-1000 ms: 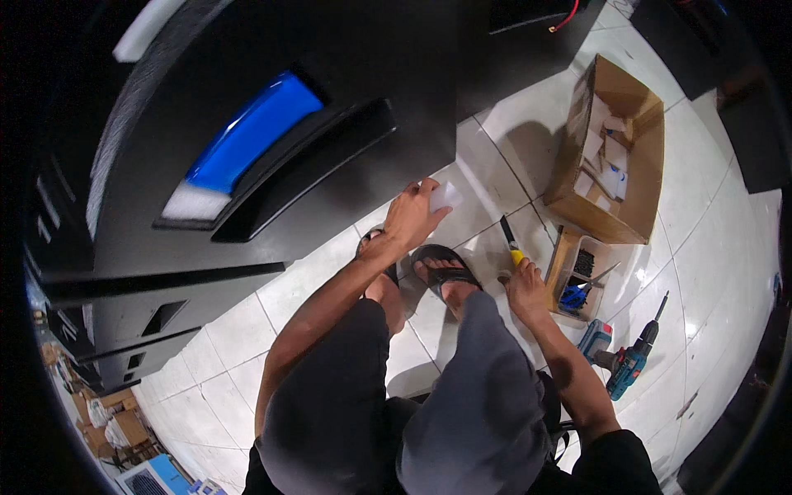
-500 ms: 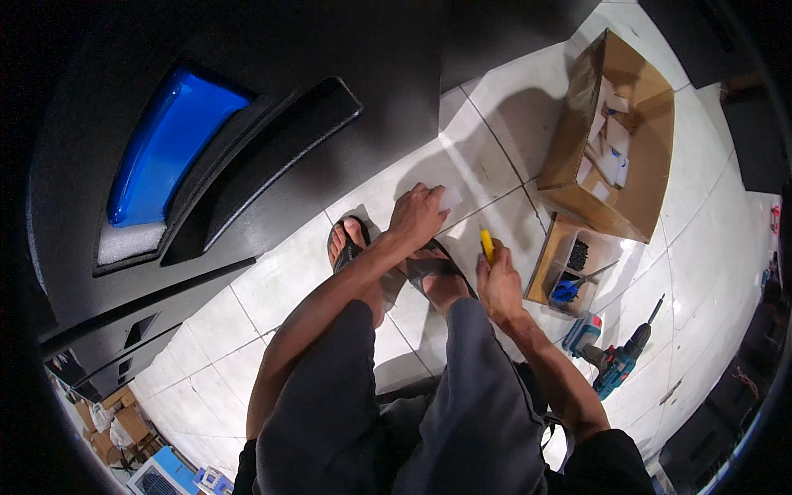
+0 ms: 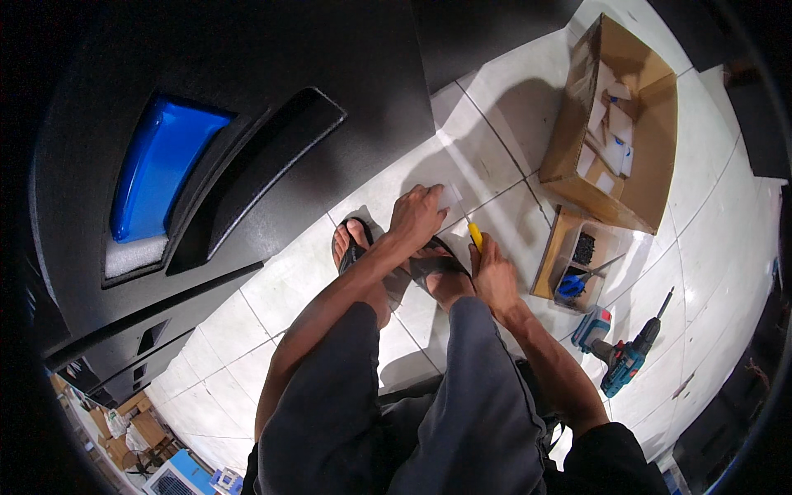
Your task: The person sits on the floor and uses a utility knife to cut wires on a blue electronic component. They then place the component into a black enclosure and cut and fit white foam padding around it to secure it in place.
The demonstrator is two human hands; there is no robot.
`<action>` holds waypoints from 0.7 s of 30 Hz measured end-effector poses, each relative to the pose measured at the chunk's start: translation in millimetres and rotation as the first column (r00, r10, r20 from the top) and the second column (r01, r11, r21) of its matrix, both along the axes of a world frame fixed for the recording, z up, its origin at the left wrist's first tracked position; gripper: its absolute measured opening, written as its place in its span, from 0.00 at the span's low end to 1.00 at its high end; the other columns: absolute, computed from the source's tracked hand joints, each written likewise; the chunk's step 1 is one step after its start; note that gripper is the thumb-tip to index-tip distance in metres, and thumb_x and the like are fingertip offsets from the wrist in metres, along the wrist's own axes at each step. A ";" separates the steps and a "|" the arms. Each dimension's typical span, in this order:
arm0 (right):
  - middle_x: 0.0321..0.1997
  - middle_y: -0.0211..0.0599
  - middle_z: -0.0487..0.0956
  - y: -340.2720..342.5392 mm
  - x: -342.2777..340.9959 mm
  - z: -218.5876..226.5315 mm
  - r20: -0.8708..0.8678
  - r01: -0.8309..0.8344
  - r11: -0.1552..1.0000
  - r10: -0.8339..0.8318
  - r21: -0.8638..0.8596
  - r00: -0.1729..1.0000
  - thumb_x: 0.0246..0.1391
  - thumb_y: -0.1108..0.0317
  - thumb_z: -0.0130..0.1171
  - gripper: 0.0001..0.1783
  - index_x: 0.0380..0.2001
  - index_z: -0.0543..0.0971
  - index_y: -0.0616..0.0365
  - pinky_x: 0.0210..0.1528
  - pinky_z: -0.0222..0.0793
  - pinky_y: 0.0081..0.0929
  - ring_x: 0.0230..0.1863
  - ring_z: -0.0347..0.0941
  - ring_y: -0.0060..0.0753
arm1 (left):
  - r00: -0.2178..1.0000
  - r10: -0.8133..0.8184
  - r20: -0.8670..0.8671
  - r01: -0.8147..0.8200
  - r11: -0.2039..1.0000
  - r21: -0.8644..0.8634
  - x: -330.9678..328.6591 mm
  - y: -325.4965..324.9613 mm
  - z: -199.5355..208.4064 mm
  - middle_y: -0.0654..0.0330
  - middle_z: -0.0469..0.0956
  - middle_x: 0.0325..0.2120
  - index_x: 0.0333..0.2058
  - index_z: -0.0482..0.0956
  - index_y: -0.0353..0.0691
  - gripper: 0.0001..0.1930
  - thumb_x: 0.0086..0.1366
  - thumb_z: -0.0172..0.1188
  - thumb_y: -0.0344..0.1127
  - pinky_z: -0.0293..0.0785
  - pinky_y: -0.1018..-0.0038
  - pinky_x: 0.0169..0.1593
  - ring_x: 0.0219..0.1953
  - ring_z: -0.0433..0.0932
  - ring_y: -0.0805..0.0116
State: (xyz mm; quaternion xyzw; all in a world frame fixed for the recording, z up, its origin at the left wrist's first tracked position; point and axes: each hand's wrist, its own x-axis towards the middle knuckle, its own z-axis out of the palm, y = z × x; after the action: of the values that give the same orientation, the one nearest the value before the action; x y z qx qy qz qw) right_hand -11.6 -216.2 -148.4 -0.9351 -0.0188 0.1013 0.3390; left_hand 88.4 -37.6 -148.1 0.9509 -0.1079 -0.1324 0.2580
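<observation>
My left hand [image 3: 417, 213] is closed, its fingers pinching a small flat white piece [image 3: 449, 196] above the tiled floor, just in front of my sandalled right foot. To its right, my right hand [image 3: 497, 276] is wrapped round a yellow utility knife [image 3: 475, 237]. The knife's thin grey tip points up and left, close to the white piece; whether the two touch I cannot tell. My fingers hide part of the white piece and most of the knife's handle.
An open cardboard box [image 3: 569, 153] with several white pieces stands at the upper right. Below it, a clear tray [image 3: 606, 239] holds black screws and a blue-handled tool. A cordless drill [image 3: 624, 363] lies farther right. A large black panel [image 3: 371, 49] with a blue inset rises at the left.
My right hand has moved slightly left and up, bringing the knife's tip nearer to the white piece. My left hand keeps its grip. The whole view has shifted a little.
</observation>
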 end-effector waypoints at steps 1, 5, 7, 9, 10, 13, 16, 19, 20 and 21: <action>0.35 0.56 0.77 -1.0 0.7 0.1 -0.008 -0.007 1.000 0.007 -0.010 1.000 0.66 0.60 0.48 0.18 0.51 0.64 0.59 0.28 0.72 0.56 0.28 0.76 0.65 | 1.000 -0.006 0.002 0.006 1.000 -0.002 0.0 0.5 0.1 0.43 0.79 0.34 0.46 0.75 0.33 0.20 0.57 0.66 0.36 0.77 0.58 0.44 0.40 0.80 0.45; 0.39 0.59 0.77 -4.5 3.8 3.1 -0.100 -0.021 1.000 0.020 -0.009 0.995 0.66 0.62 0.49 0.18 0.53 0.64 0.61 0.32 0.71 0.57 0.32 0.74 0.67 | 1.000 -0.001 -0.010 0.001 1.000 0.000 0.4 0.6 -0.2 0.43 0.79 0.34 0.45 0.75 0.33 0.20 0.57 0.66 0.36 0.77 0.59 0.44 0.40 0.80 0.46; 0.39 0.59 0.77 -4.8 4.4 3.4 -0.085 -0.020 1.000 0.020 -0.001 0.996 0.66 0.62 0.49 0.18 0.53 0.64 0.61 0.32 0.71 0.57 0.32 0.75 0.67 | 1.000 0.000 -0.003 0.000 1.000 0.002 0.9 -0.7 1.5 0.43 0.79 0.34 0.46 0.76 0.33 0.20 0.57 0.66 0.36 0.77 0.59 0.44 0.40 0.80 0.46; 0.40 0.59 0.77 -4.7 5.5 4.1 -0.100 -0.020 1.000 0.020 -0.001 0.995 0.66 0.62 0.49 0.18 0.53 0.64 0.61 0.32 0.71 0.58 0.32 0.75 0.68 | 1.000 0.004 0.001 -0.004 1.000 0.003 0.6 -1.0 1.2 0.42 0.79 0.34 0.46 0.76 0.33 0.20 0.57 0.66 0.36 0.77 0.59 0.44 0.40 0.80 0.46; 0.40 0.59 0.77 -4.5 6.3 4.7 -0.121 -0.020 1.000 0.019 -0.006 0.992 0.66 0.62 0.48 0.18 0.53 0.64 0.61 0.32 0.71 0.58 0.32 0.75 0.68 | 1.000 0.008 0.002 -0.008 1.000 0.002 0.0 -0.5 -0.6 0.42 0.79 0.34 0.46 0.76 0.33 0.20 0.57 0.66 0.36 0.77 0.59 0.44 0.40 0.80 0.46; 0.41 0.59 0.77 -4.6 6.1 4.3 -0.121 -0.024 1.000 0.023 -0.007 0.992 0.66 0.62 0.48 0.17 0.52 0.64 0.60 0.32 0.71 0.58 0.32 0.75 0.68 | 1.000 0.015 -0.010 -0.015 1.000 0.007 0.1 -0.6 -0.6 0.42 0.79 0.34 0.47 0.76 0.33 0.21 0.57 0.66 0.36 0.77 0.59 0.44 0.39 0.80 0.46; 0.41 0.59 0.77 -5.2 5.7 4.7 -0.108 -0.023 1.000 0.022 -0.008 0.994 0.66 0.62 0.48 0.16 0.51 0.64 0.60 0.32 0.71 0.58 0.32 0.75 0.68 | 1.000 0.003 -0.005 -0.003 1.000 0.008 0.4 -0.5 -2.5 0.43 0.79 0.34 0.47 0.76 0.33 0.21 0.57 0.66 0.36 0.77 0.59 0.44 0.39 0.80 0.46; 0.41 0.60 0.77 -5.7 6.6 6.7 -0.119 -0.025 1.000 0.025 -0.003 0.993 0.67 0.62 0.48 0.15 0.50 0.64 0.60 0.32 0.70 0.58 0.32 0.75 0.69 | 1.000 0.009 0.002 -0.009 1.000 0.000 0.1 -0.5 -2.2 0.43 0.79 0.35 0.47 0.76 0.34 0.20 0.57 0.66 0.36 0.77 0.59 0.44 0.40 0.80 0.46; 0.41 0.60 0.77 -5.9 7.1 7.3 -0.125 -0.027 1.000 0.027 0.000 0.992 0.67 0.62 0.48 0.15 0.49 0.64 0.60 0.32 0.70 0.58 0.32 0.75 0.69 | 1.000 0.016 0.003 -0.016 1.000 -0.003 0.0 -0.6 -1.5 0.43 0.79 0.35 0.47 0.76 0.34 0.20 0.57 0.66 0.36 0.77 0.59 0.44 0.40 0.80 0.46; 0.40 0.60 0.77 -6.3 7.6 7.3 -0.128 -0.034 0.999 0.034 0.000 0.991 0.67 0.62 0.48 0.15 0.48 0.64 0.60 0.32 0.70 0.58 0.32 0.75 0.69 | 1.000 0.014 -0.001 -0.014 1.000 -0.004 0.2 -0.6 -0.8 0.43 0.79 0.35 0.47 0.76 0.34 0.20 0.57 0.66 0.36 0.77 0.59 0.44 0.40 0.80 0.46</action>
State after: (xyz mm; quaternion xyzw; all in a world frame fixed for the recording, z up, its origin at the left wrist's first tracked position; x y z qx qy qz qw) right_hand -4.0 -222.5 -141.1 -0.9265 -0.0129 0.1667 0.3370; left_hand 88.6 -38.2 -148.9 0.9510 -0.1015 -0.1311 0.2610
